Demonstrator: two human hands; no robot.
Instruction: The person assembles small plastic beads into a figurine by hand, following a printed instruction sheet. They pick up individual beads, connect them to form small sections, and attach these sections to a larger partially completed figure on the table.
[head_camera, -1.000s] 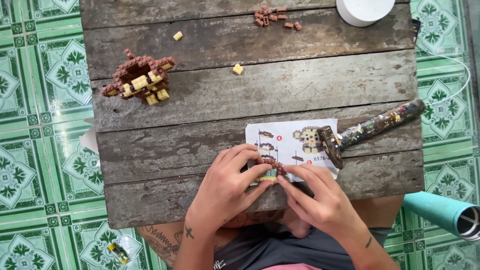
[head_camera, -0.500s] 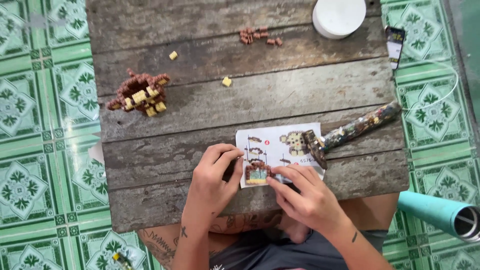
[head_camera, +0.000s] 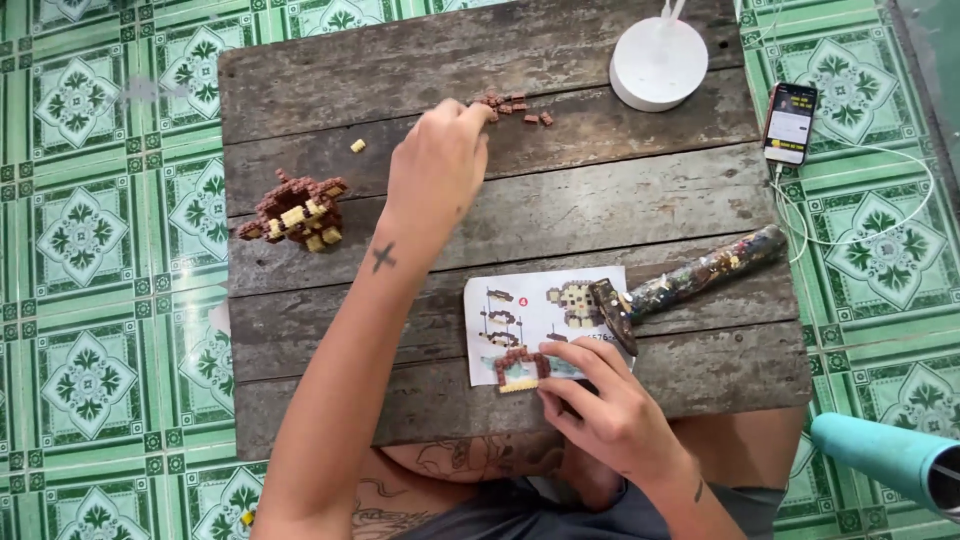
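Bricks (head_camera: 515, 104) are lying loose at the surface's (head_camera: 600, 205) far edge, the left hand (head_camera: 437, 165) pinching at them. The right hand (head_camera: 600, 415) is steadying a half-built arch (head_camera: 520, 368) on the instruction sheet (head_camera: 535, 310); a larger brown model (head_camera: 295, 212) is sitting finished-looking, well apart.

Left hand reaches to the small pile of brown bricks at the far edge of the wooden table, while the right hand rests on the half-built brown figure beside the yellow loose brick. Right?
Not quite: the head view shows the right hand on a small brown and cream brick piece lying on the printed instruction sheet. The left hand does reach the small pile of brown bricks.
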